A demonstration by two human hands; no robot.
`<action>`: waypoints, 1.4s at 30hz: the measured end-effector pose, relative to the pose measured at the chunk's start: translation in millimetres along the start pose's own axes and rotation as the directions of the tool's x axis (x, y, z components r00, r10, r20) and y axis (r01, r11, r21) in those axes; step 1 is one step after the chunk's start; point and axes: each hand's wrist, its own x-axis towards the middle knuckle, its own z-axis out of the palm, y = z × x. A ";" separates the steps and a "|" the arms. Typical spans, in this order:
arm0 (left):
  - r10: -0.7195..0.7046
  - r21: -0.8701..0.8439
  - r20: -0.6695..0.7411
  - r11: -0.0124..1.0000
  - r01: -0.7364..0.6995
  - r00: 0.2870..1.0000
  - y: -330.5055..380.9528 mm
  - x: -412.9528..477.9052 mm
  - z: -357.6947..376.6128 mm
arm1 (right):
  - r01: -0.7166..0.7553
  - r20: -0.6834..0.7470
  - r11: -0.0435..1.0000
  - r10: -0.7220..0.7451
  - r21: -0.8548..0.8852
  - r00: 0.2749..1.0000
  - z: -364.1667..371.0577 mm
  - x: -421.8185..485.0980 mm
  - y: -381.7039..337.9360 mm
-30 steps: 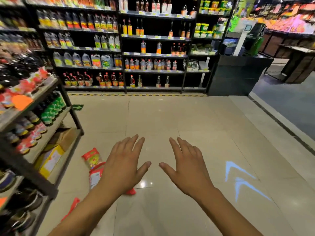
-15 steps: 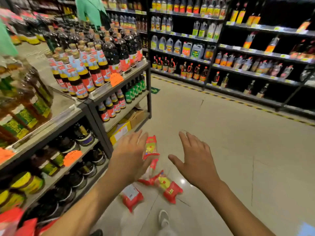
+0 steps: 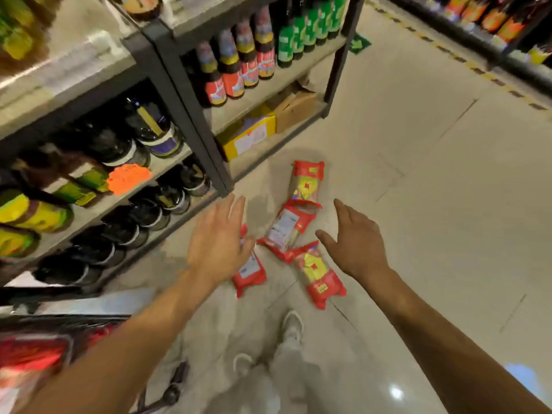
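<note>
Step in hand: collecting spilled stock off the pale glossy tile floor (image 3: pixel 418 174).

- Dark metal shelf rack (image 3: pixel 185 94) of bottles sits at 10 o'clock of the pile. Its corner post foot is just beside the left fingertips, so don't clip it.
- Left hand (image 3: pixel 219 243): fingers straight, spread wide, empty. It's over the top end of the small red plastic packet with a white label (image 3: pixel 249 271). Can't tell if it's touching.
- Flat red plastic packet lying label-up (image 3: pixel 286 230) is mid-pile. Its far end meets the long red-and-yellow plastic packet (image 3: pixel 306 182) at 12 o'clock.
- Red-and-yellow plastic packet with a red end (image 3: pixel 318 271) is at 3 o'clock of the first one, with a corner touching the label-up one.
- Right hand (image 3: pixel 355 249): wide open, thumb out, empty, near that packet's 1 o'clock.

How I'd do it: one packet per hand, outer two first. Grip across the mid-body, not the crimped ends, since the film looks slick. Lift straight up so the neighbours don't drag, then take the middle pair.

Versus 0.5 s ago:
- The view is tipped down more and both shoes (image 3: pixel 291 324) show.
- Both hands are lower and closer to the pile.
- The left hand lined up with the far packet and now covers the near-left one.
- Packet layout is unchanged.
</note>
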 end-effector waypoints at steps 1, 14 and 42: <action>-0.041 -0.018 0.022 0.999 0.041 0.999 -8.0 0.6 35.2 | -0.007 0.023 1.000 0.007 -0.020 1.000 31.5 10.9 5.9; -0.396 -0.051 0.389 0.892 0.448 0.832 -78.4 6.8 462.0 | -0.104 0.280 0.984 0.141 -0.142 0.950 434.7 102.3 107.9; -0.612 -0.505 0.656 0.079 0.860 0.442 -157.6 -3.0 600.2 | -0.569 0.429 0.705 0.398 0.423 0.811 539.7 122.0 151.7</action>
